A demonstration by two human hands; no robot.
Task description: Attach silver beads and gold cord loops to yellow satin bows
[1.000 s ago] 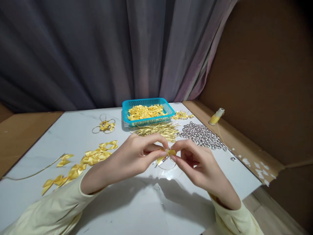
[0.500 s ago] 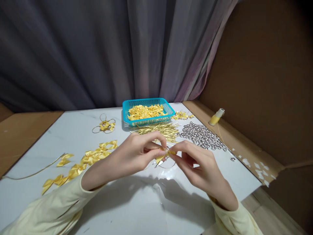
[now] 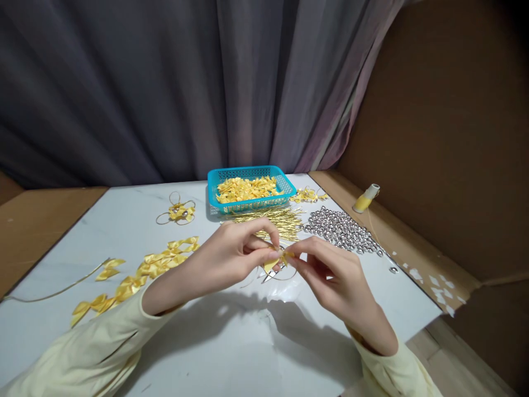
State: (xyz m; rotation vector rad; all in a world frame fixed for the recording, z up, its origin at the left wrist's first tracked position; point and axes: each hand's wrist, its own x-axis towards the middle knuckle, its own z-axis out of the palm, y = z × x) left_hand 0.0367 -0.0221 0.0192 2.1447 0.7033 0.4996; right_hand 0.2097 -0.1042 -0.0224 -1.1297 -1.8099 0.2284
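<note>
Between my two hands, over the middle of the table, is a small yellow ribbon bow [image 3: 271,263] with thin looped cord around it. My left hand [image 3: 243,253] pinches its left side between thumb and forefinger. From the right, my right hand [image 3: 330,270] pinches the other end with thumb and fingertips. A pointed metal tip [image 3: 269,275] shows just below the bow; its other part is hidden by the fingers. Behind my hands lies a bundle of gold cord pieces [image 3: 276,219].
A blue basket [image 3: 211,190] of yellow bows stands at the back. Silver bells or beads [image 3: 341,230] are heaped right, near a thread spool [image 3: 366,198]. Loose bows [image 3: 155,264] and a looped bow piece [image 3: 181,212] lie left. A cardboard wall [image 3: 446,138] bounds the right side.
Both hands keep their pinch on the bow. It has turned slightly, showing more of its right loop, and my right hand has shifted a little to the left.
</note>
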